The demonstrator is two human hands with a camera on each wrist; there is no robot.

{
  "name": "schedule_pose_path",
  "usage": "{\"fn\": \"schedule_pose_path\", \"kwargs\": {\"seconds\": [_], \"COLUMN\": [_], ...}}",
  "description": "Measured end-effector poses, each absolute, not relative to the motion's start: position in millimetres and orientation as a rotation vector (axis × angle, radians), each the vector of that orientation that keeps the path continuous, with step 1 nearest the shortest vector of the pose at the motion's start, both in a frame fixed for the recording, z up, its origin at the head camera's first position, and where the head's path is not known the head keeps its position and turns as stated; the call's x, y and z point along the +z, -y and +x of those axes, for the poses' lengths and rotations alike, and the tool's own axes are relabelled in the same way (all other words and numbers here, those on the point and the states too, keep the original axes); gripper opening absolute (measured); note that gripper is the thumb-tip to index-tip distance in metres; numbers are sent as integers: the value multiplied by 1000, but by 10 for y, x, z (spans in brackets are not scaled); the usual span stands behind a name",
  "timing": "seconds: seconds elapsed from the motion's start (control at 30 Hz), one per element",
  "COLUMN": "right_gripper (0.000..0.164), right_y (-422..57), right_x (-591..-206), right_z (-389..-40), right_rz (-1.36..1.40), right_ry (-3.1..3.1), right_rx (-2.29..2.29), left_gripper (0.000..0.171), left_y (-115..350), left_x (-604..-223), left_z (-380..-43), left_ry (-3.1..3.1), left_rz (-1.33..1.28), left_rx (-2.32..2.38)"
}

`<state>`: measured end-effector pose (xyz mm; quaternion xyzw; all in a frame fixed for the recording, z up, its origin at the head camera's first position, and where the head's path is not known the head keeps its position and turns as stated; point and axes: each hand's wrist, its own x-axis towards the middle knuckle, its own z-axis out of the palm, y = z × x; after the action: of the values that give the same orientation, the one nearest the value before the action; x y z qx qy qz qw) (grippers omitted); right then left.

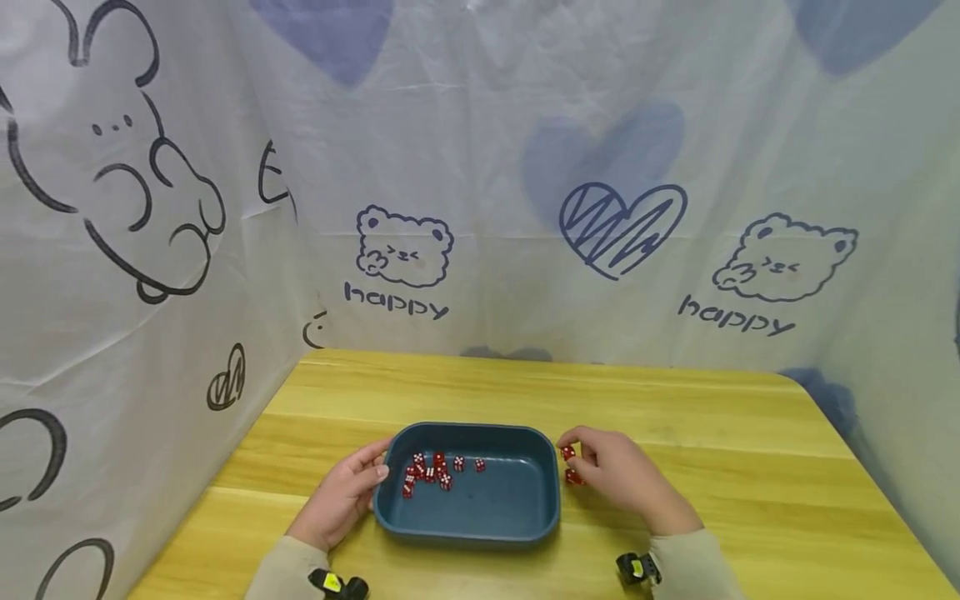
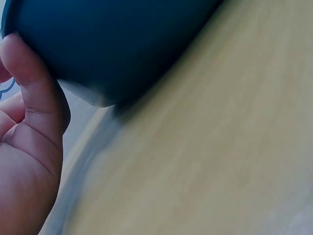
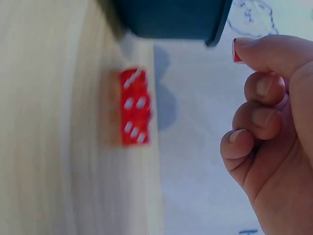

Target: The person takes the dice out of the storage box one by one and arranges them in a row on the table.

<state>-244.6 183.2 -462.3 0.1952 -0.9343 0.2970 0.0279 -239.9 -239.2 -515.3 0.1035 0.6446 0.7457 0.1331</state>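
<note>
A dark blue rectangular tray (image 1: 495, 508) sits on the table, with several red dice (image 1: 446, 482) with white dots gathered mostly in its left part. My left hand (image 1: 348, 492) holds the tray's left end, the thumb (image 2: 29, 73) up at its rim. Just beyond the right end, my right hand (image 1: 622, 475) pinches one red die (image 3: 237, 50) between thumb and forefinger, while the other fingers curl into the palm. More red dice (image 3: 134, 107) lie on the table close below that hand, partly hidden by it in the head view.
The yellow wood-grain table (image 1: 750, 467) extends around the tray. White cloth printed with bears and hearts (image 1: 487, 167) hangs behind the table and along both sides. Each wrist carries a small black camera (image 1: 637, 570).
</note>
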Motion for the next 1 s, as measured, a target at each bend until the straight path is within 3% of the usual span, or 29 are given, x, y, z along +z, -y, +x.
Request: {"fn": "schedule_pose_path", "kwargs": {"seconds": [0.33,1.0], "right_gripper": [22,19], "right_y": [-2136,-2305], "right_x": [-4772,-4897], "right_z": [-2512,-2507], "right_rz": [435,446], "right_ry": [2983,3049], "right_rx": [1009,1023], "left_gripper": [58,57], "left_y": [2393,2384], "left_x": [-5157,-5155], "left_z": [-2401,-2383], "left_ry": [-1863,-1857], "left_rz": [301,293], "left_rx": [2171,2172]}}
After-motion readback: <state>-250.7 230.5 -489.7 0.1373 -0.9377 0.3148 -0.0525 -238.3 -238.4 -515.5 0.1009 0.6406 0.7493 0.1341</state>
